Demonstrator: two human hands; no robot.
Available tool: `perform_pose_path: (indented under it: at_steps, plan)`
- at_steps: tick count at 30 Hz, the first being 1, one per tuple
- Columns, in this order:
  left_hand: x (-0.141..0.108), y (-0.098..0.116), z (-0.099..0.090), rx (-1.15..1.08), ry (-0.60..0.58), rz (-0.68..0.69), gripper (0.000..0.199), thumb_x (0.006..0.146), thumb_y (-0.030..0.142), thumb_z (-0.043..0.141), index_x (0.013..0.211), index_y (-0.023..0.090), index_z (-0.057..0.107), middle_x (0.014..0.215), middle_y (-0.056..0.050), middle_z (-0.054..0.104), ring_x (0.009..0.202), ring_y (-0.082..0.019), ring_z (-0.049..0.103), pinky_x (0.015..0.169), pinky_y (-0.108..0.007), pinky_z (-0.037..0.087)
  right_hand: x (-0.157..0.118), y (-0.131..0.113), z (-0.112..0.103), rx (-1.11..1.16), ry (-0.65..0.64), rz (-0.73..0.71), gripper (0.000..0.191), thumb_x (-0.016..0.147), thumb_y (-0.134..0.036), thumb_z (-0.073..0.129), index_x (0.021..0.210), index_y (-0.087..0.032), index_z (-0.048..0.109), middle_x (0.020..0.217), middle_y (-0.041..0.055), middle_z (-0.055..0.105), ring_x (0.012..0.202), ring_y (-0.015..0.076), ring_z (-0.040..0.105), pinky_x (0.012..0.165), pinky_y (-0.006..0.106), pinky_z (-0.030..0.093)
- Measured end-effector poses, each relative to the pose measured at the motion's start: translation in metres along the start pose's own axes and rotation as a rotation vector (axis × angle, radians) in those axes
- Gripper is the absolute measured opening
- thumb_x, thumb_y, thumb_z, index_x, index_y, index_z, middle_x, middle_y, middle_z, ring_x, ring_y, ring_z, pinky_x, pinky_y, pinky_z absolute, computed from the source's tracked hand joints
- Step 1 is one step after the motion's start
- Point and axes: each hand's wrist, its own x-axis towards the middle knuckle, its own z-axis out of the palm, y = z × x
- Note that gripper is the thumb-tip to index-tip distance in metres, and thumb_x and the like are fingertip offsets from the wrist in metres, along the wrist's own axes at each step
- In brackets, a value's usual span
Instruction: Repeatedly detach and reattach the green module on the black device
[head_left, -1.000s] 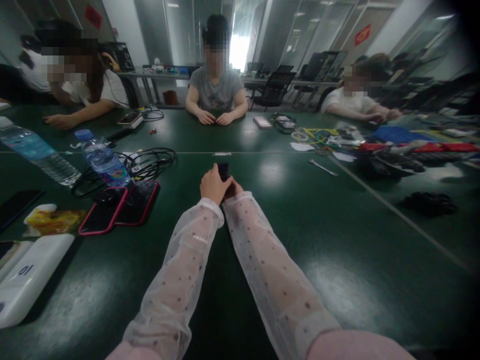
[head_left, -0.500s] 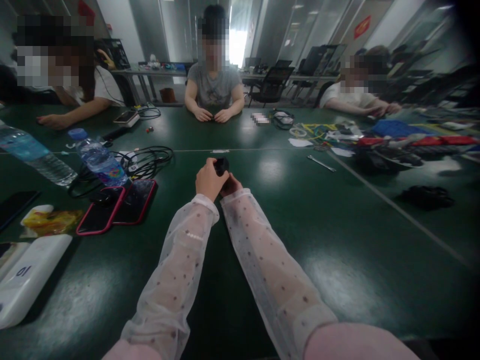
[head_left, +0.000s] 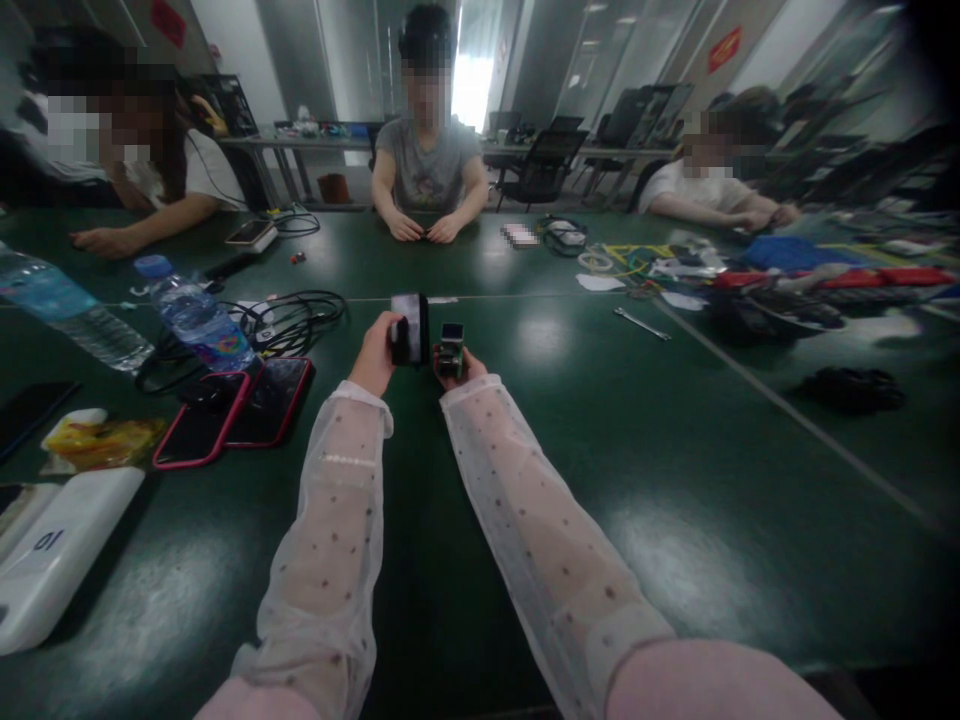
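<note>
Over the middle of the table, my left hand (head_left: 372, 354) grips a black, box-like piece (head_left: 409, 332) with a glossy, light-reflecting face, held upright. Its exact kind I cannot make out. Just to the right, my right hand (head_left: 472, 369) holds a small black-and-green object (head_left: 451, 352) with a pale square face at its top, perhaps a screen or a raised flap. A narrow gap separates the two pieces. Most of the right fingers are hidden behind what they hold. Both forearms wear sheer white dotted sleeves.
Left on the green table (head_left: 600, 440) are two phones (head_left: 270, 405), water bottles (head_left: 196, 318), coiled black cables (head_left: 311, 315) and a white device (head_left: 71, 550). Rightward lie a wrench (head_left: 641, 323), a black bundle (head_left: 851, 390) and a cable pile (head_left: 817, 280). Several people sit across.
My hands have come apart: the left has moved left with the black box-like piece. The small black-and-green object in my right hand has come into sight.
</note>
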Motion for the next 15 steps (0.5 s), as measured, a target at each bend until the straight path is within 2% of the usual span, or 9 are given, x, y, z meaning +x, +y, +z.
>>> perform_pose_path:
  at_steps: [2,3,5,7,10,15]
  plan:
    - [0.002,-0.01,-0.007,-0.078,-0.126,-0.126,0.051,0.082,0.063,0.054,0.094,0.015,0.066,0.08,-0.011,0.068,0.091,-0.026,0.066,0.079,-0.036,0.054,0.001,0.0,-0.001,0.019,0.015,-0.002,0.039,0.1,-0.036,0.027,0.102,-0.015,0.06,0.078,0.0076,0.071,0.064,0.0147,0.067,0.054,0.024,0.057]
    - [0.004,-0.018,-0.011,-0.102,-0.13,-0.163,0.058,0.079,0.07,0.053,0.092,0.015,0.066,0.079,-0.012,0.068,0.088,-0.027,0.067,0.078,-0.037,0.054,0.001,0.0,0.0,0.025,0.023,-0.002,0.039,0.1,-0.036,0.028,0.101,-0.014,0.06,0.078,0.0077,0.071,0.063,0.0147,0.067,0.053,0.024,0.056]
    - [0.01,-0.035,-0.019,-0.172,-0.139,-0.212,0.066,0.077,0.077,0.048,0.092,0.016,0.067,0.081,-0.012,0.069,0.084,-0.025,0.067,0.076,-0.037,0.055,0.0,0.001,0.0,0.03,0.025,-0.007,0.038,0.1,-0.035,0.028,0.1,-0.014,0.06,0.077,0.0078,0.07,0.062,0.015,0.067,0.053,0.024,0.056]
    - [0.016,-0.05,-0.025,-0.282,-0.187,-0.264,0.067,0.082,0.076,0.04,0.094,0.015,0.066,0.083,-0.01,0.069,0.078,-0.02,0.067,0.074,-0.032,0.055,0.001,0.001,0.0,0.024,0.006,-0.016,0.038,0.099,-0.034,0.028,0.101,-0.015,0.06,0.078,0.0077,0.07,0.062,0.0154,0.067,0.053,0.026,0.057]
    - [0.023,-0.06,-0.03,-0.429,-0.248,-0.241,0.063,0.087,0.071,0.037,0.094,0.015,0.066,0.083,-0.006,0.068,0.073,-0.014,0.065,0.07,-0.025,0.054,0.001,0.001,-0.001,0.004,-0.009,-0.024,0.037,0.099,-0.035,0.029,0.106,-0.015,0.06,0.079,0.0074,0.071,0.064,0.0155,0.067,0.055,0.026,0.058]
    - [0.021,-0.056,-0.029,-0.401,-0.202,-0.174,0.064,0.081,0.077,0.039,0.091,0.018,0.065,0.083,-0.005,0.067,0.074,-0.014,0.065,0.069,-0.027,0.054,0.0,0.0,-0.001,-0.002,0.0,-0.003,0.036,0.099,-0.036,0.03,0.103,-0.016,0.06,0.079,0.0072,0.071,0.064,0.015,0.067,0.054,0.025,0.057]
